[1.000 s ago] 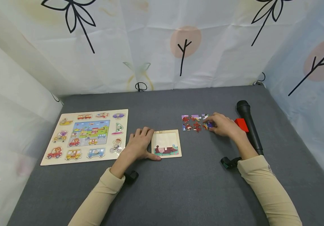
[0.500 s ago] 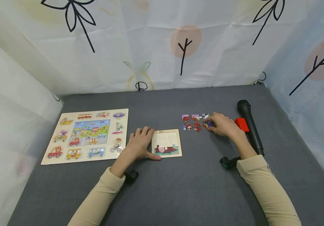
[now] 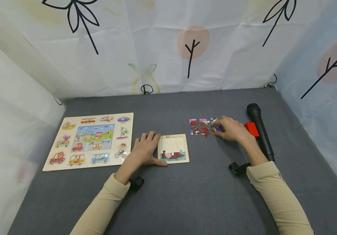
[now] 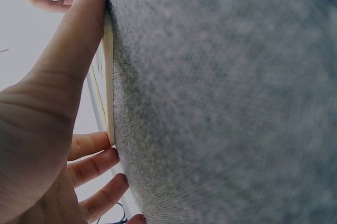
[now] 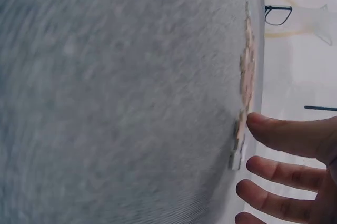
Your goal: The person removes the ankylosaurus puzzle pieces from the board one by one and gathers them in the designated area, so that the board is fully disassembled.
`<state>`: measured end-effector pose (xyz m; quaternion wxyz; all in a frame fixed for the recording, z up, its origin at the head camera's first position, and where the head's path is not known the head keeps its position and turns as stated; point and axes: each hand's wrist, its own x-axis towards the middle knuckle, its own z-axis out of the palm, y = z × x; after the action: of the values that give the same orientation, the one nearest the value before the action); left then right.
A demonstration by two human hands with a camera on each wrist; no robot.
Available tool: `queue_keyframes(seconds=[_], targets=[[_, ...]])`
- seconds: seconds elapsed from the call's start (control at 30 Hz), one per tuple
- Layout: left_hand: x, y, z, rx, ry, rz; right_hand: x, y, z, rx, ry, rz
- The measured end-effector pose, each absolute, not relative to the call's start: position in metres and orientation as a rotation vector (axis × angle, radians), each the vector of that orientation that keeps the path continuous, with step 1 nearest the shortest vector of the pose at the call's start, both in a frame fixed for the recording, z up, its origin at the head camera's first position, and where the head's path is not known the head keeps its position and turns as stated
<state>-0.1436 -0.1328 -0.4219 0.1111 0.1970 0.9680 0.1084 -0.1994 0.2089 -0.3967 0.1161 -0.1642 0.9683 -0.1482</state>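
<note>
My left hand (image 3: 144,150) lies along the left side of a small wooden puzzle frame (image 3: 173,141), thumb by its near edge, fingers spread toward its far left corner. Assembled pieces showing a brown animal (image 3: 172,156) fill the frame's lower part. In the left wrist view the hand (image 4: 50,113) touches the frame's edge (image 4: 109,92). Over the right end of a group of loose puzzle pieces (image 3: 205,131) is my right hand (image 3: 232,130). The right wrist view shows that hand (image 5: 300,147) with thumb at the pieces (image 5: 247,81) and fingers apart; no piece is visibly lifted.
A large wooden vehicle puzzle board (image 3: 94,137) lies left of the left hand. To the right are a red block (image 3: 251,129) and a black microphone (image 3: 259,130), close beside the right wrist. A printed white curtain (image 3: 162,49) stands behind the grey table.
</note>
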Motion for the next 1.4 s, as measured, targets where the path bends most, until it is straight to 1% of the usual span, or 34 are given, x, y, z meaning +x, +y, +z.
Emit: queue_keyframes(seconds=[0.43, 0.77, 1.07, 1.4], targets=[[-0.144, -0.133, -0.423, 0.586, 2.847, 0.316, -0.187, 0.180, -0.379, -0.589, 2.798, -0.544], [-0.145, -0.132, -0.421, 0.586, 2.845, 0.297, -0.176, 0.152, -0.369, -0.783, 2.728, -0.661], [-0.145, -0.132, -0.422, 0.586, 2.848, 0.285, -0.170, 0.130, -0.369, -0.924, 2.713, -0.674], [-0.145, -0.132, -0.423, 0.587, 2.842, 0.280, -0.159, 0.100, -0.378, -0.958, 2.609, -0.685]])
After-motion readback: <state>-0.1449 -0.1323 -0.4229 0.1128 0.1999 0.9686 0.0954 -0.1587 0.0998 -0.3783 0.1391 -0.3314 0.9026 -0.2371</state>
